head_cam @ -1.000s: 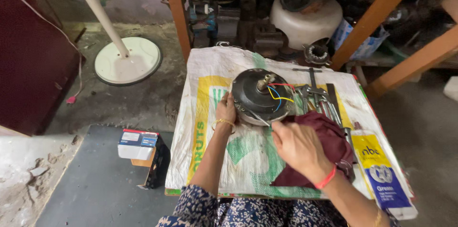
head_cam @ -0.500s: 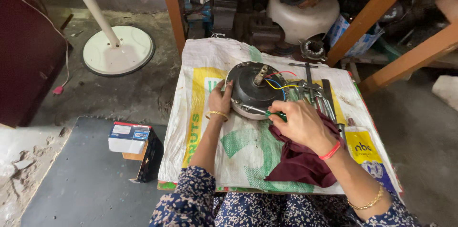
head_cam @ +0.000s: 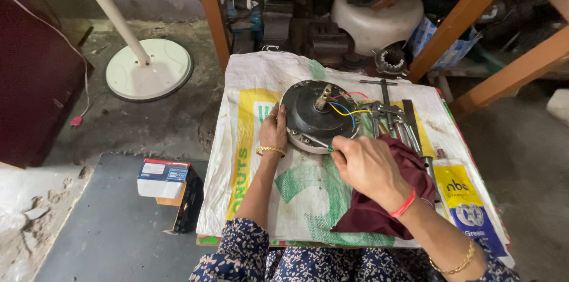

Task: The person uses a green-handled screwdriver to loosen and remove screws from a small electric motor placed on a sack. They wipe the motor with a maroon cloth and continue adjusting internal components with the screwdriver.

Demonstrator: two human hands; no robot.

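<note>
Right hand [head_cam: 368, 166] drawn back slightly, grip clenched on screwdriver [head_cam: 317, 140], left hand [head_cam: 273, 131] steadying fan motor [head_cam: 317, 116]

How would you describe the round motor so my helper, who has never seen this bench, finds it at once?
Start at the white woven sack spread as a work mat. Near its top middle lies the fan motor, steadied by the left hand. It is the only dark round disc there, with coloured wires leading toward the metal tools beside it.
</note>
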